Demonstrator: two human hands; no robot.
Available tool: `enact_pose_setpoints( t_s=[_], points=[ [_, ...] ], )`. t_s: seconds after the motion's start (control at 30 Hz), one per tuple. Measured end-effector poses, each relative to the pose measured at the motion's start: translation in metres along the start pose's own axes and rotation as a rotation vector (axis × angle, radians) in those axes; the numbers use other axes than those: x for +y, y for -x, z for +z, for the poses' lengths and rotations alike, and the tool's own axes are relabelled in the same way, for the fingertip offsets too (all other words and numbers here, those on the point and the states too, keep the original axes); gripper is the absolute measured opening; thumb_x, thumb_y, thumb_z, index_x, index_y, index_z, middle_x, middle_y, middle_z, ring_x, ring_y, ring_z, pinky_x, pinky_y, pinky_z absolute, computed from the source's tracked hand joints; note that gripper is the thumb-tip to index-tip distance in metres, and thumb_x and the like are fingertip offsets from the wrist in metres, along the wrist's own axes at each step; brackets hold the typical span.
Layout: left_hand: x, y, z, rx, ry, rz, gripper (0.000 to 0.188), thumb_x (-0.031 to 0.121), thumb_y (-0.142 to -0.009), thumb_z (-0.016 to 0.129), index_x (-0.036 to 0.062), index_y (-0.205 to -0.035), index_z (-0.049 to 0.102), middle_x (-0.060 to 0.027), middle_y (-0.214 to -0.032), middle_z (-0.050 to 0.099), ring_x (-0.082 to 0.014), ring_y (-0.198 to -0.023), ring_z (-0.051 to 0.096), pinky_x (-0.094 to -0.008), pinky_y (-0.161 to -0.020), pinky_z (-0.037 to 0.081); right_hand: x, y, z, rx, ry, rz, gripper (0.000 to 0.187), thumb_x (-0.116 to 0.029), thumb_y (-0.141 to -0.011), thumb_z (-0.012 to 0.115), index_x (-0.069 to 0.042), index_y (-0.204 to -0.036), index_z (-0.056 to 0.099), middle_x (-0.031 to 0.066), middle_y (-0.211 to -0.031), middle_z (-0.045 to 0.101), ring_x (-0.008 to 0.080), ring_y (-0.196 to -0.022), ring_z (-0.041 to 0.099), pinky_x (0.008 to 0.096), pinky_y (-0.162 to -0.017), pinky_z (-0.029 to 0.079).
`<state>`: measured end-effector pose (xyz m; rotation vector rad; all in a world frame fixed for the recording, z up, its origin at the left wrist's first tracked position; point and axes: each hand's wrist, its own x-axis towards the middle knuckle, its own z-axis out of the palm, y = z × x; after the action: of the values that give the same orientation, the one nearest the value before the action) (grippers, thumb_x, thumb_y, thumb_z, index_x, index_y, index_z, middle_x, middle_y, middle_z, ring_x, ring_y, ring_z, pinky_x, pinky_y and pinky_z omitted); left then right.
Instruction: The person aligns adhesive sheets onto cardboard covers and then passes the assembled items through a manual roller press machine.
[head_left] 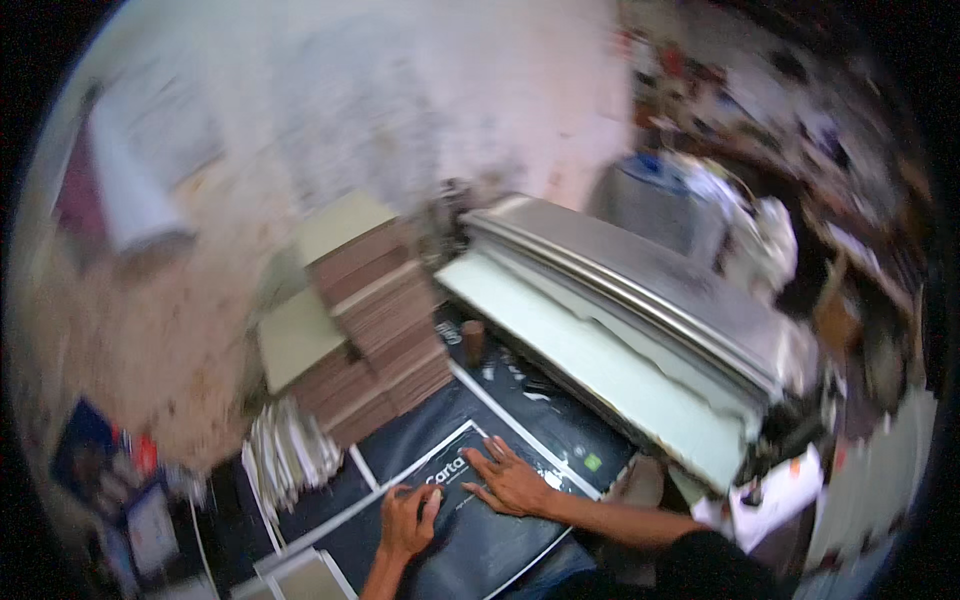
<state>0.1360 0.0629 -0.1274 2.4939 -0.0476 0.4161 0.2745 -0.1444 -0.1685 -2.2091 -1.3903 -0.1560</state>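
A black printed sheet (pixel 475 545) with white border lines and white lettering lies flat in front of me. My right hand (pixel 512 484) rests on it, palm down with the fingers spread, holding nothing. Just left of it, my left hand (pixel 406 522) is closed, its fingers curled and the thumb pressed in over the sheet. Something small and pale shows by that thumb, too small to name. At the lower left, a grey-beige board (pixel 308 582) with a white edge lies near my left wrist.
Tall stacks of brown-edged boards (pixel 385 320) stand beyond my left hand, beside a bundle of pale strips (pixel 288 450). A long metal roller machine (pixel 640 290) with a pale tray (pixel 590 365) stands at the right. A small brown cylinder (pixel 472 342) sits between them.
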Motion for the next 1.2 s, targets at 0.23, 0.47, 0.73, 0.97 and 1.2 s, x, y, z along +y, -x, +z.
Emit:
enact_pose_setpoints(
  t_s=[0.23,0.47,0.73,0.97,1.2],
  points=[
    [-0.014,0.018,0.018,0.178,-0.149,0.322,0.032,0.032,-0.093,0.061,0.0026,-0.105,0.065,-0.0151,-0.105,0.066,-0.0320,-0.101,0.060,-0.0472,-0.089,0.042,-0.015,-0.006,-0.012,0.011,-0.037,0.065,0.073,-0.034,-0.099,0.061,0.007,-0.152,0.031,0.0338,-0.147,0.044,0.0537,-0.136,0.040,0.0555,-0.117,0.030],
    [-0.004,0.026,0.027,0.178,-0.073,0.210,0.035,0.025,-0.093,0.061,-0.0007,-0.117,0.062,-0.0178,-0.118,0.064,-0.0353,-0.110,0.060,-0.0487,-0.094,0.042,-0.011,-0.005,0.002,-0.013,0.015,0.052,0.076,-0.031,-0.097,0.064,0.008,-0.152,0.030,0.0292,-0.148,0.047,0.0485,-0.137,0.043,0.0528,-0.115,0.034],
    [0.003,-0.007,0.050,0.061,-0.294,-0.102,0.062,0.033,-0.105,0.048,-0.0058,-0.152,0.037,-0.0284,-0.155,0.041,-0.0436,-0.146,0.037,-0.0580,-0.121,0.021,-0.002,-0.001,-0.013,0.041,0.081,0.104,0.085,-0.043,-0.100,0.057,0.006,-0.157,0.017,0.0336,-0.163,0.012,0.0515,-0.151,0.014,0.0569,-0.122,0.019],
    [0.007,-0.017,0.046,0.268,-0.202,-0.125,0.049,0.029,-0.102,0.054,-0.0048,-0.137,0.053,-0.0291,-0.137,0.058,-0.0425,-0.133,0.053,-0.0586,-0.121,0.021,-0.002,0.000,-0.003,0.060,0.110,0.111,0.073,-0.041,-0.101,0.055,0.007,-0.151,0.033,0.0266,-0.160,0.029,0.0543,-0.146,0.025,0.0592,-0.123,0.017],
    [-0.025,0.002,0.054,0.380,-0.089,-0.184,0.048,0.022,-0.097,0.062,-0.0037,-0.136,0.054,-0.0283,-0.135,0.060,-0.0411,-0.130,0.056,-0.0534,-0.116,0.035,-0.009,-0.004,0.019,0.103,0.137,0.041,0.061,-0.029,-0.098,0.061,0.008,-0.143,0.044,0.0282,-0.144,0.052,0.0549,-0.138,0.040,0.0587,-0.117,0.029]
  ],
)
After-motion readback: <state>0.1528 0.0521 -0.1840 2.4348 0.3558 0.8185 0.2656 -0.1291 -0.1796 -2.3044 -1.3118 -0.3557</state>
